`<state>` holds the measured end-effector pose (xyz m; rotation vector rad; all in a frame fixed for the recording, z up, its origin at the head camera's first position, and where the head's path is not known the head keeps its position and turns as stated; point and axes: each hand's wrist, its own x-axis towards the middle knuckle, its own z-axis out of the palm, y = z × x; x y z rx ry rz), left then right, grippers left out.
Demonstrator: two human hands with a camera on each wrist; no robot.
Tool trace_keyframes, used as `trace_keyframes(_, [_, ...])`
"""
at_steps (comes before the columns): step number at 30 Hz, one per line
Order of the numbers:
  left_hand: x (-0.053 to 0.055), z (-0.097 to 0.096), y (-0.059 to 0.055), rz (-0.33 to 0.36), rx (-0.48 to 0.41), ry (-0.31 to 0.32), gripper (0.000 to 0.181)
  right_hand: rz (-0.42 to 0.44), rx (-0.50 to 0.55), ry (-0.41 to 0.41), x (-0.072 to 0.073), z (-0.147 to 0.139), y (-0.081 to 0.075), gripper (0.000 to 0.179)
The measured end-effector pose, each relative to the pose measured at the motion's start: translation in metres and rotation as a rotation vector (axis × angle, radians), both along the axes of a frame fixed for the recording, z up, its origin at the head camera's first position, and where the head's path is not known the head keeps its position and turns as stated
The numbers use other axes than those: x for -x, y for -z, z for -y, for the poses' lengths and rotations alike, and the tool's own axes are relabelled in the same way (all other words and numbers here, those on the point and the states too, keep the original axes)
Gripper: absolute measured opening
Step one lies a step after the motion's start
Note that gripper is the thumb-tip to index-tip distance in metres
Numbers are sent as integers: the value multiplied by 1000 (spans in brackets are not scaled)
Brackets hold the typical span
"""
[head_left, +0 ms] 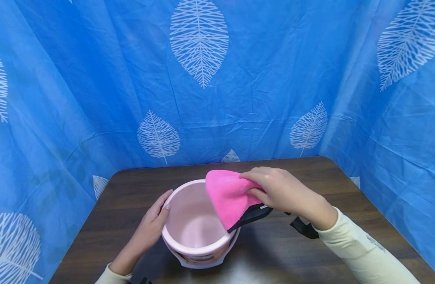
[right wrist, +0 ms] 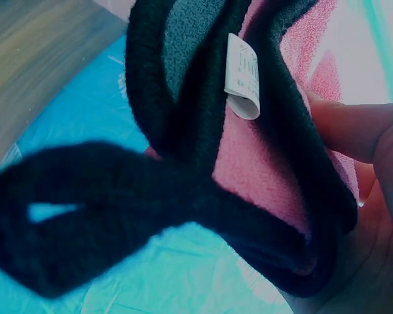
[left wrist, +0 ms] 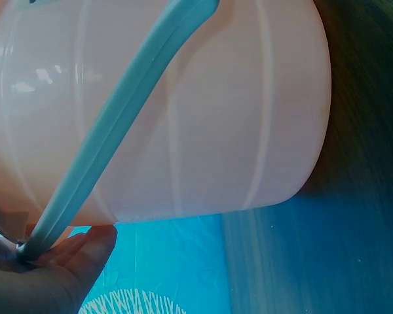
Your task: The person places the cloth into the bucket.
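Observation:
A pale pink bucket (head_left: 199, 221) stands on the table, its mouth facing up. My left hand (head_left: 151, 225) grips the left side of its rim, thumb over the edge and fingers outside. In the left wrist view, that hand (left wrist: 59, 275) lies by the lower end of the bucket's handle (left wrist: 111, 131). My right hand (head_left: 277, 189) pinches a pink towel (head_left: 228, 193) with black edging over the right side of the bucket's mouth. The right wrist view shows the towel's white label (right wrist: 242, 75) and a black loop (right wrist: 85, 209) hanging from it.
The brown wood-grain table (head_left: 292, 252) extends around the bucket. A blue curtain (head_left: 246, 98) with white leaf prints surrounds the table at the back and sides. A black strap (head_left: 304, 228) is at the right wrist.

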<state>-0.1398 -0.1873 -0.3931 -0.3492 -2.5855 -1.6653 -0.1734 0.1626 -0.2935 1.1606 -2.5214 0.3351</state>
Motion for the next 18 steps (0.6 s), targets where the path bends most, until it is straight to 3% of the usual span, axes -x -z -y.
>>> trace_keyframes(18, [0,0,2,-10,-1,0,50,2,-12,-11,1,5,0,37])
